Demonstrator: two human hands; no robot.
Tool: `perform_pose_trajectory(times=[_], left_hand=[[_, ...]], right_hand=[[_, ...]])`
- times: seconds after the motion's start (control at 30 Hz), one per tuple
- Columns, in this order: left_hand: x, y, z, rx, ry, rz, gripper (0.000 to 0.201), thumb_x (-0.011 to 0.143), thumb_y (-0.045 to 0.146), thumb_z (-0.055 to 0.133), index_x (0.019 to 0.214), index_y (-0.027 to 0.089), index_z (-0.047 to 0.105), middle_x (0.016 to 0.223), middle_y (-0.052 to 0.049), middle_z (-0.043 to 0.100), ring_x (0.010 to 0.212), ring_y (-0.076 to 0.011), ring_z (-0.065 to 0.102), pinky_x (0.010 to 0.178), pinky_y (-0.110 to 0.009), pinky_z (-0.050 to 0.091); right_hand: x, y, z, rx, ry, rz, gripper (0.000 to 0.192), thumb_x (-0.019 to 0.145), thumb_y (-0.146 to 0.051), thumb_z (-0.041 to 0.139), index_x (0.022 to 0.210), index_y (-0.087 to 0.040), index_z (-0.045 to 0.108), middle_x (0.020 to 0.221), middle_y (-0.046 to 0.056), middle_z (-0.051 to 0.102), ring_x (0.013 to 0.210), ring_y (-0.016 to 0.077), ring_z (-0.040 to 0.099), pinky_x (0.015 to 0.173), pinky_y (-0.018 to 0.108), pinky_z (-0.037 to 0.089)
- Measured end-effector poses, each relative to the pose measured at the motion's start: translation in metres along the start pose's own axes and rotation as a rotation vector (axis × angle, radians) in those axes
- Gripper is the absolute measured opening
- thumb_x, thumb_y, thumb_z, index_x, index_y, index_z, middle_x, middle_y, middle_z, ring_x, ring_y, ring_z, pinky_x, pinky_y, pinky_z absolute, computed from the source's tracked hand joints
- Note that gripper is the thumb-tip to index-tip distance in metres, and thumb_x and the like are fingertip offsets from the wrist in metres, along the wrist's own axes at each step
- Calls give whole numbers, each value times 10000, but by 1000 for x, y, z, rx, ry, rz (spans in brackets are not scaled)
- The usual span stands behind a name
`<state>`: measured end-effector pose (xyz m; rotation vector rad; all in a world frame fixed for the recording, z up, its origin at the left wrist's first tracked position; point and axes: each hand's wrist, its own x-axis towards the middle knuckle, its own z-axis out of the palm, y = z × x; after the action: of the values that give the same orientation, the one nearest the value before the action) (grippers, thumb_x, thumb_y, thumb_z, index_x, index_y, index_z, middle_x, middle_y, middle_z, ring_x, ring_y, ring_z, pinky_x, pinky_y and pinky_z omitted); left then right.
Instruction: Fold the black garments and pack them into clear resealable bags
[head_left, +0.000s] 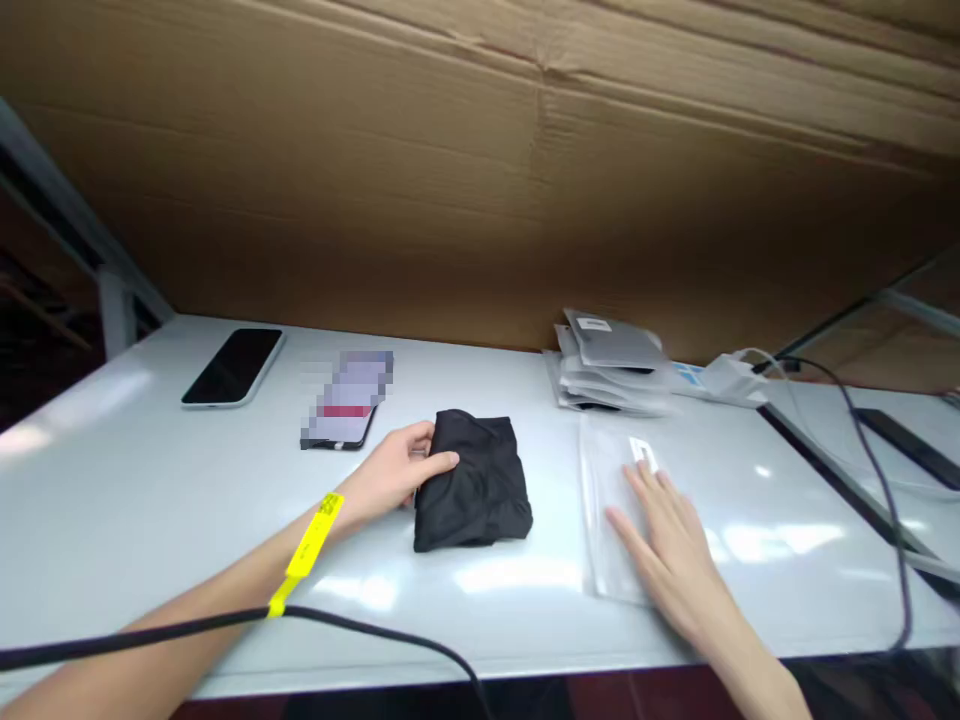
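Note:
A folded black cloth item point(480, 490) lies at the middle of the white table; its exact kind cannot be made out. My left hand point(405, 465) grips its left edge, thumb on top and fingers curled at the side and partly hidden. To the right, a clear plastic bag point(604, 540) with a small white label lies flat. Over it my right hand point(667, 545) rests with fingers stretched out and spread, near the label. Behind the bag is a stack of packaged items point(615, 360) in frosted bags.
A dark-screened phone point(236, 368) and a second phone point(345, 400), its screen blurred, lie at left. A white power strip point(731, 380) with cables sits at back right. A cardboard wall point(420, 200) stands behind the table point(225, 500). A black cable point(375, 628) crosses my left forearm.

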<state>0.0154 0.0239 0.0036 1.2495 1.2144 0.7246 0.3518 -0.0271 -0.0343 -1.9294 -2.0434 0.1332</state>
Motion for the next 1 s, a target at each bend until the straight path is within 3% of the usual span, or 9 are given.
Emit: perform_pose_trajectory(times=[0.17,0.43,0.67,1.0], left_hand=[[0,2,1,-12,-26,7,459,749,492,670,1056,160,595,900,-48,639,673,-153,561,438,-208,310],[1,0,1,1,-38,12,453,744,506,677,1033,166,601,889,-47,645,670,-155,565,423,-211,306],[0,1,2,15,-24,2,483,746,528,671,1054,164,593,966,-70,659,711,-176,593,407,-210,315],[-1,3,3,51,-22,0,463,760,510,648,1048,152,588,892,-46,639,666,-160,562,411,-204,314]], right_hand=[[-2,9,9,-61,-40,-12,652,952,-576,322,1443,-167,449,1545,137,379,1443,337,303,1161,620,226],[-1,20,3,-37,-54,-31,654,939,-597,336,1445,-200,451,1542,100,389,1444,313,303,1178,579,241],[1,24,-2,-43,-74,-43,675,952,-571,346,1456,-128,418,1540,132,375,1441,295,315,1187,552,247],[6,35,-10,35,-43,-52,613,923,-568,410,1390,-182,503,1508,118,443,1405,314,386,1161,565,303]])
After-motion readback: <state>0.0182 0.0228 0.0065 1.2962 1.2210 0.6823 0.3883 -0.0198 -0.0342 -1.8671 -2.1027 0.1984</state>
